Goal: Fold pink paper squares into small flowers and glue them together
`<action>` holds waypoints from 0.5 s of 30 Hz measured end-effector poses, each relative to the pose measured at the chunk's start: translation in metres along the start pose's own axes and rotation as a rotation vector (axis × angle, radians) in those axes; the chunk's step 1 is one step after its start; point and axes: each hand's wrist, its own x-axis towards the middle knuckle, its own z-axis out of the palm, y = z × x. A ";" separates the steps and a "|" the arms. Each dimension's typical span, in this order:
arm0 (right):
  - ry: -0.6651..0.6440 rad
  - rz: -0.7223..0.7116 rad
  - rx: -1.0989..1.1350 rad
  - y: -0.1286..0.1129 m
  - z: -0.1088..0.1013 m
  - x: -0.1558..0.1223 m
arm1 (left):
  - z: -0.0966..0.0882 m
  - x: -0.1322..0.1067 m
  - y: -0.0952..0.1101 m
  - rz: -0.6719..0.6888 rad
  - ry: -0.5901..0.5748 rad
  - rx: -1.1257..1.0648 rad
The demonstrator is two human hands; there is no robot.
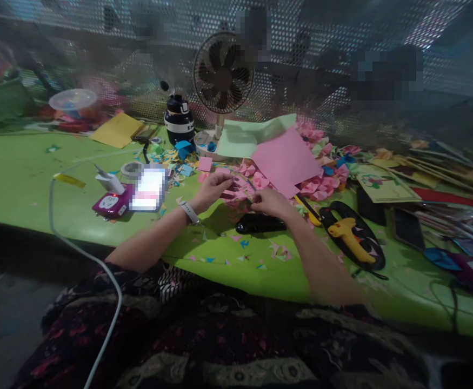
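Observation:
Over the green table, my left hand (215, 190), with a white watch band at the wrist, is closed in a pinch on a small piece of pink paper (233, 192). My right hand (267, 203) faces it, its fingers closed around a thin grey tool (251, 185) that points up and left. The tool's lower end is hidden in my fingers, so its exact kind is unclear. Pink folded paper pieces (260, 180) lie just behind both hands. Near my right wrist is a black stapler-like object (259, 223).
Pink (287, 159) and pale green sheets (240, 138) lie behind, before a fan (223, 75) and a dark flask (179, 121). Rightward are a yellow glue gun (352, 240) and a phone (407, 228). Leftward, a lit phone (149, 188) leans by a purple power socket (114, 202); a white cable (112, 281) hangs down.

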 end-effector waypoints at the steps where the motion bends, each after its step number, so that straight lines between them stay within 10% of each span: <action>1: 0.009 0.014 0.003 -0.001 0.000 0.000 | 0.000 0.001 -0.001 -0.002 0.001 0.003; 15: 0.400 0.075 0.182 0.009 -0.011 -0.001 | -0.006 0.003 0.001 -0.002 -0.016 -0.075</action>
